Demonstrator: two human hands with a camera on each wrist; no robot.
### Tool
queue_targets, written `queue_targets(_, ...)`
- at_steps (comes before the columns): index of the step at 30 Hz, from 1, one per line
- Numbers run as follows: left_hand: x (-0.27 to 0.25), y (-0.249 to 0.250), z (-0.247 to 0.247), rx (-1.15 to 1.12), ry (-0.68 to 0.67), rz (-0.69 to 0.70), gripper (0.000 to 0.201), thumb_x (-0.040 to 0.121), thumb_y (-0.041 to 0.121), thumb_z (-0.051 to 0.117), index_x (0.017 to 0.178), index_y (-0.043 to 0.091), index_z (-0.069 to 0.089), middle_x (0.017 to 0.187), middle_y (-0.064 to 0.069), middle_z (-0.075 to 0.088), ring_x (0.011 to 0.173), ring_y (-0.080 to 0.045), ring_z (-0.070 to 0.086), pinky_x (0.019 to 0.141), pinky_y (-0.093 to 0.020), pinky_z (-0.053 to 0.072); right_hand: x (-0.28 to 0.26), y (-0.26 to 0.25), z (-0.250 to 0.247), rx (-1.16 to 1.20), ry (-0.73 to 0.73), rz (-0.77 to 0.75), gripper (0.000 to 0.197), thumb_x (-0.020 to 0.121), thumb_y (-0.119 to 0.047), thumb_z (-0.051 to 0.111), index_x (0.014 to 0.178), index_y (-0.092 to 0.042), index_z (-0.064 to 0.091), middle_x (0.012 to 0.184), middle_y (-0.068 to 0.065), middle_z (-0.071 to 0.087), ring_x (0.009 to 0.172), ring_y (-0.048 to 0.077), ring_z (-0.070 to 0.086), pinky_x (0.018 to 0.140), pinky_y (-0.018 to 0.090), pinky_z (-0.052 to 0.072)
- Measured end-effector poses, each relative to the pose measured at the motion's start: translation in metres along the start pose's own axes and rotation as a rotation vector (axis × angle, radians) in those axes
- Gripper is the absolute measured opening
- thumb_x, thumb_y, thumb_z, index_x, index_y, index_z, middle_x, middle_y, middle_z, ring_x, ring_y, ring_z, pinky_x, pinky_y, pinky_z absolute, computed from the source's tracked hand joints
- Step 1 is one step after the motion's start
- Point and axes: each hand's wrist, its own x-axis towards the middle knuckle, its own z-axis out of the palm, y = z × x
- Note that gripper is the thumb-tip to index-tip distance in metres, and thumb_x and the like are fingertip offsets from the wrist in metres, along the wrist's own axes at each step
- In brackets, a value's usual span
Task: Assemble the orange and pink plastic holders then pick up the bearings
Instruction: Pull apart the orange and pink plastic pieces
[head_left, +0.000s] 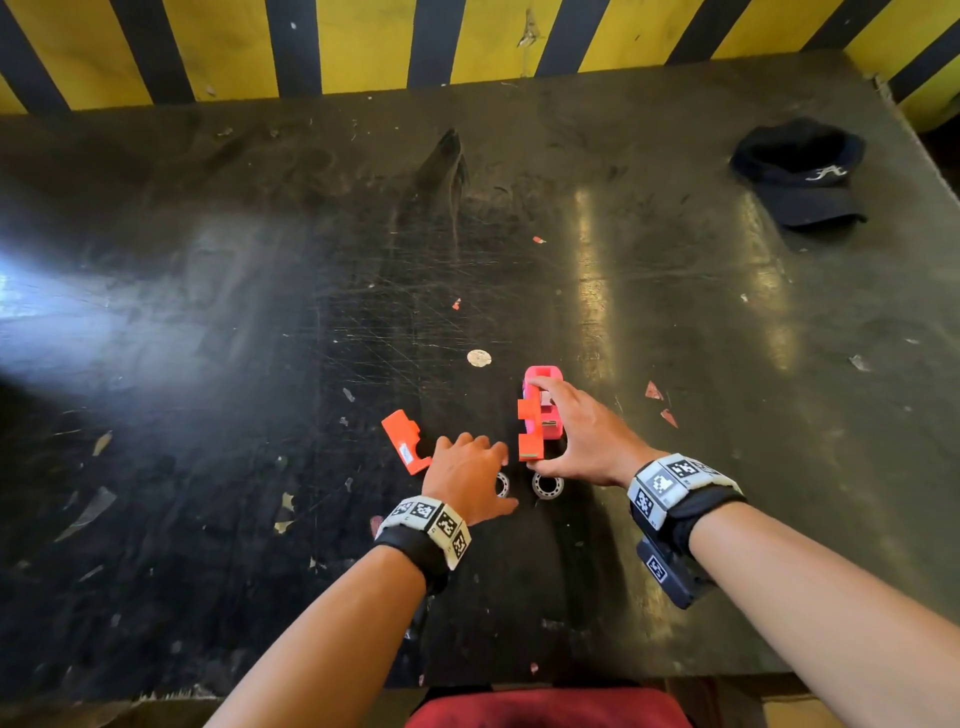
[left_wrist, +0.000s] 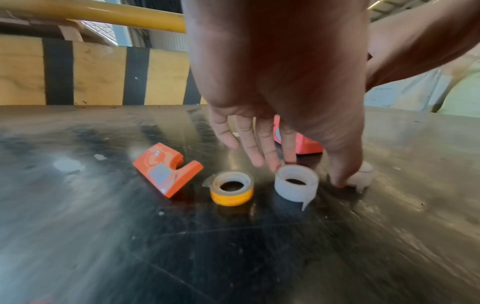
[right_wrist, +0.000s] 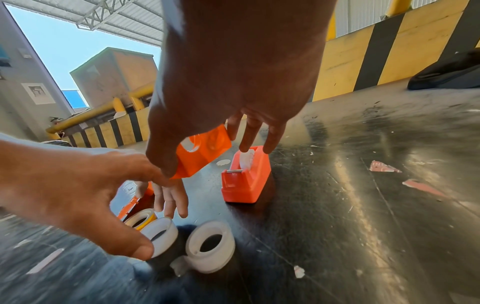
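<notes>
My right hand pinches an orange holder piece between thumb and fingers and holds it tilted just left of the pink holder, which stands on the table. A second orange piece lies flat to the left. Near the front are two white bearing rings and a yellow-banded ring. My left hand hovers over the left white ring, with straight fingers behind it and the thumb on its other side. I cannot tell whether it touches.
The dark, scratched table carries paint chips and red scraps. A black cap lies at the back right. A yellow and black striped wall runs along the far edge.
</notes>
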Motion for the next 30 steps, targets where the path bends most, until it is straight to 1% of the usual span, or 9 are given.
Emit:
queue_targets(3,0.001,0.005,0.004,-0.025,-0.013,-0.034,0.049,0.088,0.05,0.067,0.128,0.023,0.06,0.125,-0.004,0.066,0.119,-0.028,0.062,0.101,-0.045,0.049,-0.007,0.002,-0.001,-0.02,-0.006,-0.01,0.11,0.07,-0.045,0.089,0.156,-0.028,0.023,0.15,0.004,0.051,0.13,0.025,0.055,0.105,0.041,0.051)
queue_targets(5,0.001,0.001,0.001,-0.168,-0.001,-0.074,0.039,0.087,0.047,0.068,0.118,0.024,0.064,0.114,-0.002,0.068,0.108,-0.025,0.067,0.094,-0.043,0.054,-0.011,0.004,-0.002,-0.028,-0.004,-0.015,0.109,0.071,-0.043,0.088,0.157,-0.027,0.023,0.153,0.003,0.047,0.132,0.025,0.053,0.106,0.041,0.049)
queue_targets(7,0.002,-0.007,-0.007,-0.47,0.078,-0.17,0.028,0.084,0.042,0.071,0.105,0.025,0.068,0.1,0.005,0.072,0.094,-0.015,0.071,0.088,-0.039,0.059,-0.015,0.006,-0.001,-0.019,-0.005,-0.018,0.111,0.071,-0.041,0.088,0.159,-0.025,0.022,0.157,0.002,0.043,0.135,0.025,0.05,0.11,0.041,0.046)
queue_targets(9,0.003,-0.016,-0.02,-0.822,0.181,-0.252,0.019,0.087,0.038,0.072,0.101,0.025,0.072,0.089,0.009,0.078,0.09,-0.005,0.074,0.089,-0.032,0.06,-0.018,0.007,-0.002,0.018,0.002,-0.021,0.111,0.07,-0.038,0.088,0.159,-0.024,0.023,0.158,0.001,0.041,0.139,0.023,0.047,0.112,0.036,0.043)
queue_targets(13,0.002,-0.023,-0.052,-1.212,0.225,-0.218,0.016,0.094,0.027,0.073,0.109,0.023,0.077,0.095,0.002,0.081,0.093,-0.012,0.078,0.089,-0.036,0.064,-0.017,-0.001,-0.003,0.1,0.036,-0.045,0.106,0.071,-0.039,0.089,0.158,-0.028,0.028,0.156,-0.002,0.045,0.138,0.019,0.048,0.107,0.026,0.038)
queue_targets(18,-0.002,-0.024,-0.07,-1.285,0.225,-0.168,0.027,0.096,0.024,0.072,0.121,0.015,0.075,0.107,-0.005,0.08,0.101,-0.015,0.078,0.09,-0.032,0.064,-0.007,-0.016,-0.009,0.123,0.057,-0.075,0.107,0.07,-0.05,0.088,0.157,-0.034,0.028,0.156,-0.004,0.045,0.134,0.018,0.052,0.105,0.032,0.046)
queue_targets(23,-0.007,-0.026,-0.074,-1.309,0.206,-0.167,0.028,0.097,0.021,0.069,0.125,0.015,0.073,0.111,-0.007,0.079,0.104,-0.014,0.077,0.088,-0.028,0.064,-0.007,-0.022,-0.014,0.142,0.057,-0.107,0.107,0.068,-0.048,0.091,0.156,-0.035,0.03,0.149,-0.006,0.05,0.125,0.013,0.055,0.103,0.032,0.049)
queue_targets(25,-0.008,-0.027,-0.074,-1.333,0.191,-0.175,0.029,0.098,0.021,0.069,0.125,0.015,0.072,0.113,-0.007,0.078,0.105,-0.015,0.077,0.091,-0.033,0.064,-0.006,-0.024,-0.015,0.133,0.051,-0.111,0.108,0.068,-0.049,0.091,0.156,-0.034,0.03,0.15,-0.005,0.049,0.127,0.015,0.055,0.103,0.033,0.049)
queue_targets(30,-0.007,-0.025,-0.073,-1.395,0.134,-0.173,0.026,0.096,0.021,0.072,0.122,0.015,0.071,0.111,-0.009,0.08,0.102,-0.017,0.078,0.093,-0.039,0.063,-0.003,-0.028,-0.015,0.106,0.023,-0.135,0.108,0.07,-0.048,0.091,0.158,-0.028,0.031,0.151,-0.002,0.049,0.134,0.015,0.05,0.103,0.024,0.041)
